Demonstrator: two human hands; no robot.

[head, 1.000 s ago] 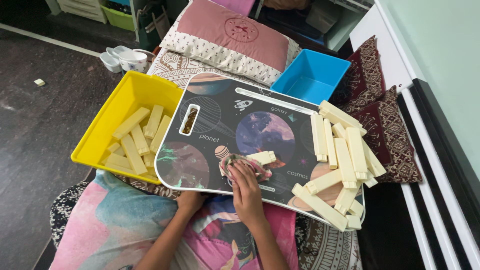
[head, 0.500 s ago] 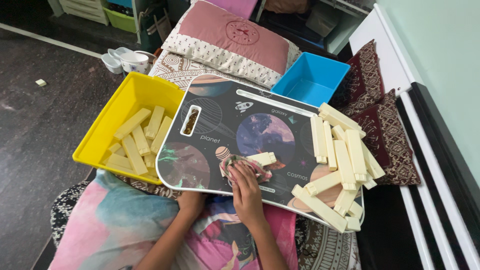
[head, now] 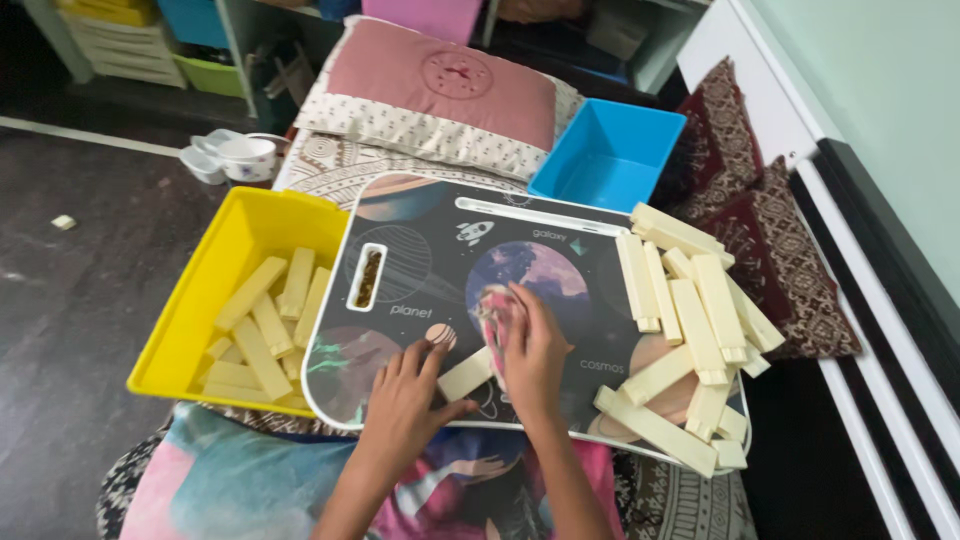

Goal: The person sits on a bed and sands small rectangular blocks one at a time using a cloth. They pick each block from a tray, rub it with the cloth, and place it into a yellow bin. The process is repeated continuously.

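Both hands meet on one block (head: 466, 375) near the tray's (head: 420, 260) six o'clock edge, left hand (head: 405, 405) pinching its end, right hand (head: 535, 355) pressing flat, while a dozen blocks fill the yellow bin (head: 215, 270) at nine o'clock (blue bin (head: 610, 150) empty) and a bigger pile (head: 690, 320) waits at three o'clock.

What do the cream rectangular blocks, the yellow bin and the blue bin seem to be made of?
Cream rectangular blocks: probably pale unpainted wood, matte, though plastic is possible. Yellow bin and blue bin: apparently moulded plastic, with uniform colour, smooth walls and rounded rims.
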